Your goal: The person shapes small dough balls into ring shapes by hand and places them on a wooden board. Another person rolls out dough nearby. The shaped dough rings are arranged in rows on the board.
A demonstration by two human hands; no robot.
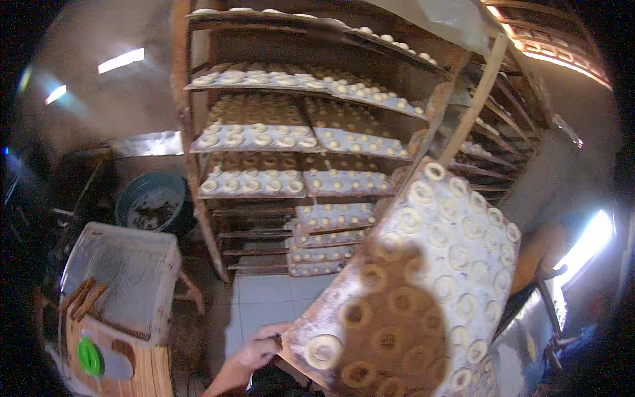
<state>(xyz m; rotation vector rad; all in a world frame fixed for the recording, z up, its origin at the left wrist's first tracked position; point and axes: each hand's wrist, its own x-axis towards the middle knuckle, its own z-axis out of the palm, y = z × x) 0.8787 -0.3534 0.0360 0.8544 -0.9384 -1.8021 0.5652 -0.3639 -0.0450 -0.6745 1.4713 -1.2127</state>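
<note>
My left hand (254, 349) is closed on the near left corner of a large flour-dusted board (423, 271). Rows of pale ring-shaped dough pieces lie on that board, among them a dough ring (323, 351) close to my fingers. Tilted, the board reaches from the lower middle up to the right, where its far end stands before the rack. A dark shadow covers much of its near half. My right hand does not show; the board's right side and lower end hide what is behind them.
A wooden rack (185, 126) holds trays of dough rings and balls on several levels. At left, a clear plastic crate (126, 271) stands by a wooden surface (152, 370) with brown sticks and a green round object (88, 357). Behind is a dark green basin (151, 202).
</note>
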